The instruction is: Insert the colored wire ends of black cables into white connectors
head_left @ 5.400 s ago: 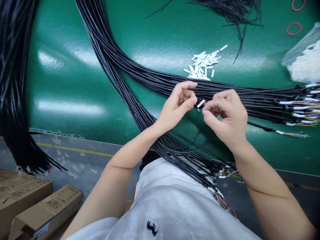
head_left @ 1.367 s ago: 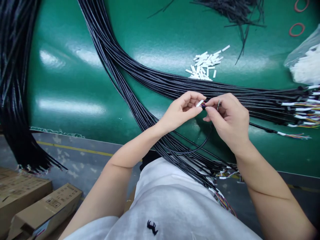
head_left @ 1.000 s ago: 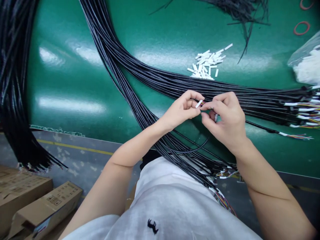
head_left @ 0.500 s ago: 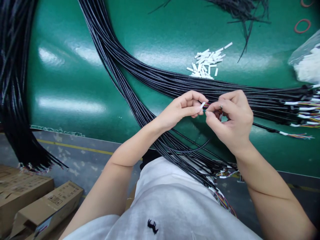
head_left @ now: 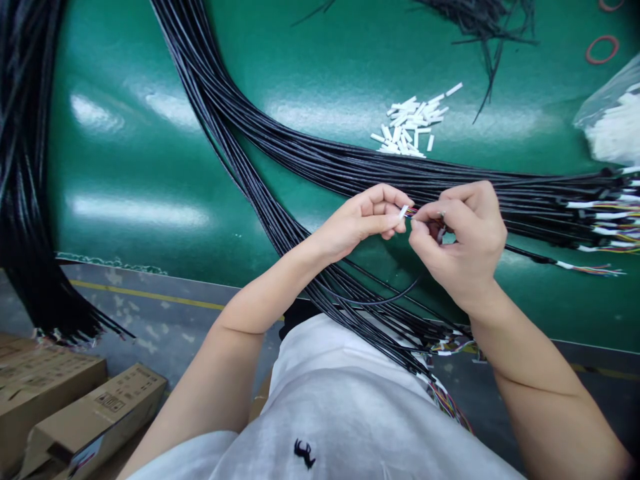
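Note:
Between thumb and fingers my left hand (head_left: 373, 217) pinches a short white sleeve (head_left: 403, 212). Thin coloured wires (head_left: 412, 211) lead from the sleeve to my right hand (head_left: 465, 233), whose thumb and forefinger are closed on them. The two hands are close together, just in front of a long bundle of black cables (head_left: 345, 160). A second bundle of black cables (head_left: 270, 213) passes under my left forearm toward the table's near edge. A pile of loose white sleeves (head_left: 413, 127) lies beyond the hands.
The green table (head_left: 140, 167) has its near edge by my waist. A clear bag of white pieces (head_left: 617, 127) sits at the right. Black strips (head_left: 480, 23) and a red ring (head_left: 602, 50) lie at the back. More black cables (head_left: 27, 167) hang off the left; cardboard boxes (head_left: 95, 420) stand below.
The white sleeve has tilted more upright in my left fingers, and the coloured wires beside it show more plainly. Both hands stay nearly in place; the whole view has shifted slightly.

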Demonstrator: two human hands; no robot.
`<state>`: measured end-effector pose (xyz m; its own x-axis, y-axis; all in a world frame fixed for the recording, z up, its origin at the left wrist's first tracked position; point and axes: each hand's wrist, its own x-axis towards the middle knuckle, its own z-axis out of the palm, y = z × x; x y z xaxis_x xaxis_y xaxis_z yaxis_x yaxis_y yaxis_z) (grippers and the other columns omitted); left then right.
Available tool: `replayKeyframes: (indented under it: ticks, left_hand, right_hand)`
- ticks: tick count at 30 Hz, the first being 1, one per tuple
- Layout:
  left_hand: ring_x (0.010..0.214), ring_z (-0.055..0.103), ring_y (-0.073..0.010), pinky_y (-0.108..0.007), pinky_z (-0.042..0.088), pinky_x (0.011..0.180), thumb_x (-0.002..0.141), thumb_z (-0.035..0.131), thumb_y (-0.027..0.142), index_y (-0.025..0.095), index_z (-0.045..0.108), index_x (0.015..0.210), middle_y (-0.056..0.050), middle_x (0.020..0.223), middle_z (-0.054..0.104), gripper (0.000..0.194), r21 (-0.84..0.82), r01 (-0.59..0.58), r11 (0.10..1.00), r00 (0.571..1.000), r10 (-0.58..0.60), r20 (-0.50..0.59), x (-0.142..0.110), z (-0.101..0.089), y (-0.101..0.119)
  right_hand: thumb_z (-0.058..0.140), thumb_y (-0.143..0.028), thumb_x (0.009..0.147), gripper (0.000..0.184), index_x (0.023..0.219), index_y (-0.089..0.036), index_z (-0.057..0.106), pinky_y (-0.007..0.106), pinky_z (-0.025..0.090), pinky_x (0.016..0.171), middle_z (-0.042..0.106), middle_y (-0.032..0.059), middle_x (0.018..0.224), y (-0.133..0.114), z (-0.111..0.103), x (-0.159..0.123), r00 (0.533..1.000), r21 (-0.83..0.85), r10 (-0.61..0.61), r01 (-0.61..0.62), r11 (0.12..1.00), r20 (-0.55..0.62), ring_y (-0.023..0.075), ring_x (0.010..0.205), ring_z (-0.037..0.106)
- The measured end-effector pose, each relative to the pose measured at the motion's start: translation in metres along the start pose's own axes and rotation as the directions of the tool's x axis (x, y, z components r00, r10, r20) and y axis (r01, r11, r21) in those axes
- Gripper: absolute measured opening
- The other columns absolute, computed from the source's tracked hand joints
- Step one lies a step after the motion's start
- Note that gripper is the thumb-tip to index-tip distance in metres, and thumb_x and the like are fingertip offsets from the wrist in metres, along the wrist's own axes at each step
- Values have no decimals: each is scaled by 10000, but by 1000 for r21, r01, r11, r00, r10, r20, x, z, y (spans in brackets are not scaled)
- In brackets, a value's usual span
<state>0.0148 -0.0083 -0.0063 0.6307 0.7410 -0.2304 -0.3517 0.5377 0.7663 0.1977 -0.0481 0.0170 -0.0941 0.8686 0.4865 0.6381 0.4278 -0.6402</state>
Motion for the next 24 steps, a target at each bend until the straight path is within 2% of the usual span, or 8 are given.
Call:
replayKeyframes:
  ticks: [7, 14, 18, 22, 24]
  left_hand:
    - [728, 658, -44, -165, 506, 676, 830, 872, 400, 174, 677, 1046, 25, 804, 741, 369, 4, 4, 1000, 1000, -4, -19, -1, -1, -1]
    - [781, 688, -65, -194, 518, 714, 758, 931, 396, 185, 654, 1017, 23, 837, 737, 434, 137, -77, 988, 997, 79, -12, -1, -1, -2]
    - [776, 685, -61, -192, 511, 701, 772, 923, 378, 186, 640, 1002, 22, 846, 733, 412, 122, -75, 990, 997, 73, 15, -2, -1, -2]
    - [789, 678, -66, -202, 508, 720, 777, 910, 331, 191, 643, 997, 22, 854, 722, 373, 132, -100, 986, 995, 99, 8, -1, 0, -1]
    - [763, 651, -60, -200, 486, 700, 810, 864, 299, 195, 649, 1001, 30, 830, 696, 305, 152, -129, 980, 990, 135, -29, 0, -1, -1]
  right_hand:
    - [671, -118, 857, 142, 798, -247, 672, 312, 465, 548, 590, 26, 855, 0, -1, -1, 999, -18, 32, -31, 999, 39, 130, 614, 512]
    - [656, -140, 864, 138, 779, -246, 680, 327, 449, 547, 616, 34, 856, -2, -1, -1, 996, -21, 84, -84, 996, 37, 133, 601, 498]
    - [672, -151, 857, 129, 770, -246, 680, 334, 448, 554, 628, 34, 861, -3, -1, -1, 994, -2, 93, -93, 996, 64, 130, 595, 492]
    - [687, -162, 877, 129, 779, -246, 690, 328, 464, 569, 606, 32, 862, -2, -3, 1, 988, 57, 127, -132, 990, 85, 137, 636, 510]
    - [728, -184, 875, 74, 865, -256, 718, 310, 484, 587, 597, 21, 891, 1, -7, 2, 971, 156, 194, -215, 964, 137, 144, 699, 551]
